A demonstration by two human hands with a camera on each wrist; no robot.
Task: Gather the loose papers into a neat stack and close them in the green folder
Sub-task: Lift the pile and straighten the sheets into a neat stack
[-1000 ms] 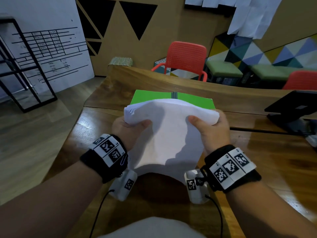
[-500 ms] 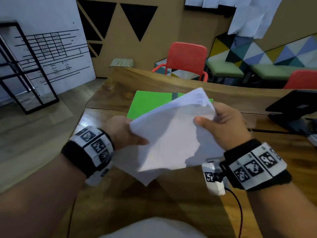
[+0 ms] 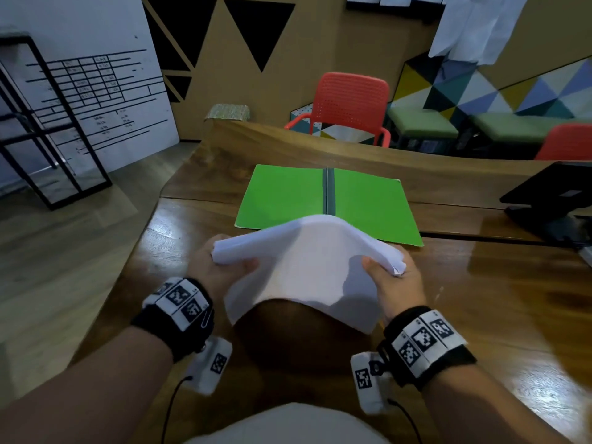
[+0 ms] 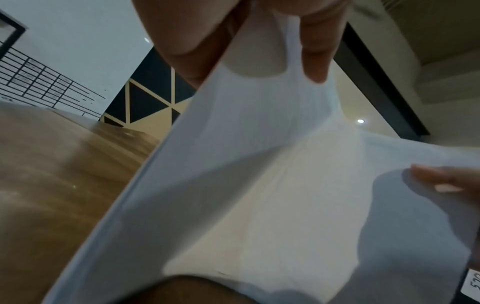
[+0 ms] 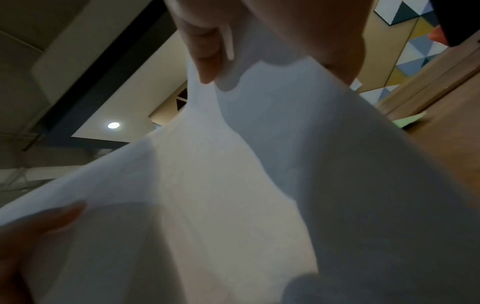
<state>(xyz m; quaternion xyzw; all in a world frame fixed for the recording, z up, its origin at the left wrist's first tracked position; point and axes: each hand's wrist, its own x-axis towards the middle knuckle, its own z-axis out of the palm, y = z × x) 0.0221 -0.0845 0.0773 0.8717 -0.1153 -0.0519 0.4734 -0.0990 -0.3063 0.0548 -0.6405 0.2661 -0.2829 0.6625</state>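
You're holding the papers in both hands above the worktop; your left hand is pinching the left edge, thumb on top, and your right hand is gripping the right edge the same way; the sheaf is arching up between them, long axis running towards you; the green folder is lying open and flat just beyond the far edge of the sheets, spine pointing away; both hands are sitting about equally near it; bare wood is lying either side, a dark stand well off to the right
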